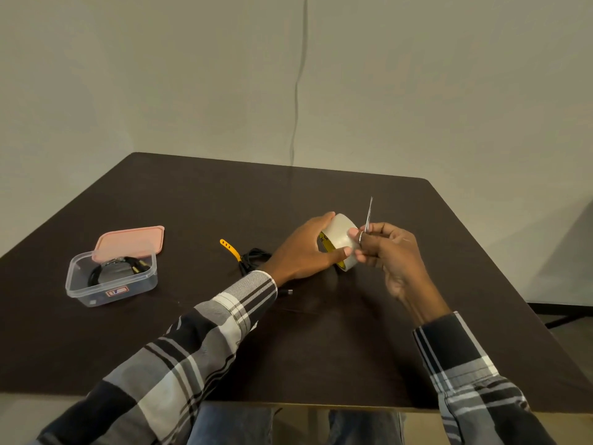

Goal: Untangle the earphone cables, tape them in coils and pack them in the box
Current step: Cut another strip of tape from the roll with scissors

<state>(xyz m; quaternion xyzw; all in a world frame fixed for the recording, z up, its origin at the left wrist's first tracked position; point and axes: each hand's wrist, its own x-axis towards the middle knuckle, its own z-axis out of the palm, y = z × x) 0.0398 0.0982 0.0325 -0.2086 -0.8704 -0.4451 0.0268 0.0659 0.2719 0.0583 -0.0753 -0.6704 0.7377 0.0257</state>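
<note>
We can read no text. The clear plastic box point(112, 277) carries a small red and blue label point(117, 292) on its near wall, its white marks too blurred to make out. Black print on the yellow core of the tape roll point(340, 240) is illegible too.

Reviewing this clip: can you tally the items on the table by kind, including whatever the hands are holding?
Clear plastic box: 1
Pink lid: 1
Coiled black cable in the box: 1
Loose black cable on the table: 1
Yellow strap: 1
Tape roll, gripped by the left hand: 1
Scissors, held in the right hand: 1
Total: 7
</note>
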